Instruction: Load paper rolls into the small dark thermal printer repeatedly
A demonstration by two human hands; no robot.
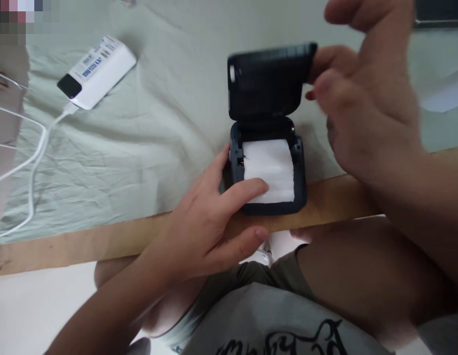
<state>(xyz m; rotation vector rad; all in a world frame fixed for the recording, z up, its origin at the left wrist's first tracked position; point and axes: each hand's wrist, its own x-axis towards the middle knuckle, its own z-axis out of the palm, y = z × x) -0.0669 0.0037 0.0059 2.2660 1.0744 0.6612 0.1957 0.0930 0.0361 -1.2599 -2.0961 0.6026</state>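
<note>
A small dark blue printer [268, 204] sits at the near edge of the table, its lid [268, 81] swung up and open. A white paper roll [271, 170] fills its tray. My left hand [207, 222] rests against the printer's left side, fingers stretched out, the index finger lying on the paper's near edge. My right hand [358, 103] is raised at the right, thumb and fingertips touching the lid's right corner; it is blurred by motion.
A wrinkled pale green cloth [147, 138] covers the table, with a bare wooden edge [103, 239] nearest me. A white power bank [97, 71] with white cables [32, 162] lies at the far left. My knees are below the edge.
</note>
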